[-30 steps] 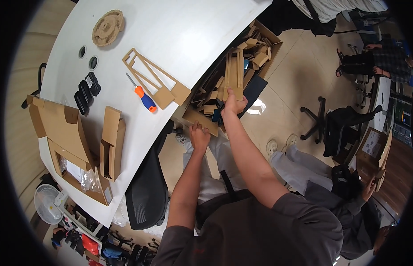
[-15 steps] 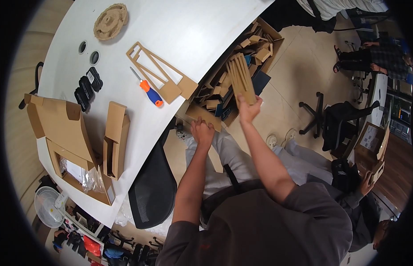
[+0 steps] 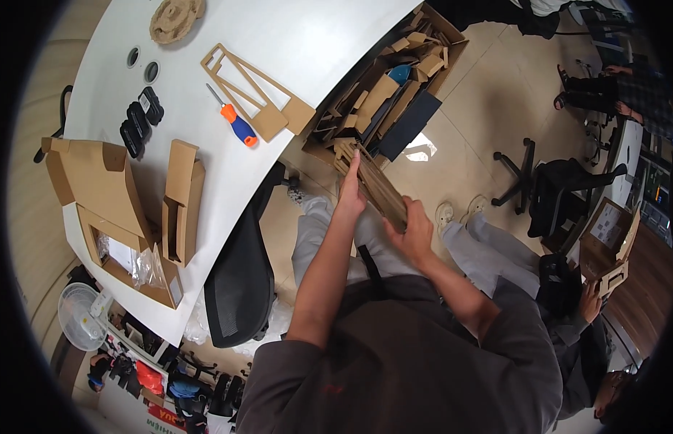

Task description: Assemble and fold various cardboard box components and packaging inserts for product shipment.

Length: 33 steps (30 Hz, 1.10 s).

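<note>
Between my two hands is a long brown piece of folded cardboard [image 3: 382,189] with slat-like layers, held slantwise above my lap. My left hand [image 3: 352,189] grips its far end, thumb along the top. My right hand [image 3: 414,230] closes around the near end. Just beyond it stands a large cardboard box [image 3: 453,66] crammed with cardboard scraps, among them a dark flat panel [image 3: 405,130] and a small blue piece [image 3: 399,74]. The cardboard's far end reaches over the box's near edge.
On the white table [image 3: 279,32] lie cut-out cardboard frames [image 3: 264,123], an orange-and-blue screwdriver [image 3: 239,126], black packs [image 3: 138,123], opened boxes [image 3: 179,195] and a round moulded pulp piece [image 3: 174,20]. A black chair [image 3: 239,296] is at my left; a person holding a box [image 3: 604,231] is at my right.
My right hand has drawn the folded cardboard back from over the box toward my lap. My left hand has moved from the box's near flap to the cardboard's far end.
</note>
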Motion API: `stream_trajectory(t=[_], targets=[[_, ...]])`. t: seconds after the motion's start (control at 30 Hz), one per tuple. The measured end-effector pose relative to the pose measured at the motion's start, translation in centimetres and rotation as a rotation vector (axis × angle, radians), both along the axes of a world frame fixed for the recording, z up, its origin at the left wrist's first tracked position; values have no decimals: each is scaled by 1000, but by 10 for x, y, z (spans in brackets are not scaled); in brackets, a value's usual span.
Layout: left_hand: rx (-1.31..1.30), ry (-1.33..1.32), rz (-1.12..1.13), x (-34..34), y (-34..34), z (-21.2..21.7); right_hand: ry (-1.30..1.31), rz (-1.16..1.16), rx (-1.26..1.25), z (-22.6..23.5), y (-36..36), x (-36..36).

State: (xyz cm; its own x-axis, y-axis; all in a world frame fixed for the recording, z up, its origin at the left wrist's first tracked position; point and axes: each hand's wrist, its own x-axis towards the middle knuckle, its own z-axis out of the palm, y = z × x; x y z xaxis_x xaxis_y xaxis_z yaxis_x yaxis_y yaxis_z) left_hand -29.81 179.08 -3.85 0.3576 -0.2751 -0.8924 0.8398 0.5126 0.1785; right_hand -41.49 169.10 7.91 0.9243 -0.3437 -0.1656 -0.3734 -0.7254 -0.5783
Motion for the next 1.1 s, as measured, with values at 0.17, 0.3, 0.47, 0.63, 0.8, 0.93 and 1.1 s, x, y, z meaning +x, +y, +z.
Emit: stream_trajectory(t=[0.17, 0.3, 0.47, 0.63, 0.8, 0.93, 1.1], targets=[[-142, 179, 23, -20, 23, 22, 94, 142, -31, 27, 11, -21], [-241, 100, 77, -42, 37, 27, 131, 329, 103, 42, 7, -31], [-241, 102, 125, -64, 52, 24, 198, 423, 420, 37, -3, -35], [-253, 83, 122, -78, 59, 27, 673, 75, 708, -6, -8, -17], [-193, 58, 50, -81, 56, 31, 641, 276, 839, -18, -4, -15], [-181, 6, 1, -83, 51, 34, 693, 418, 803, -8, -24, -13], [-351, 30, 64, -78, 49, 41, 746, 283, 1100, -2, -43, 0]])
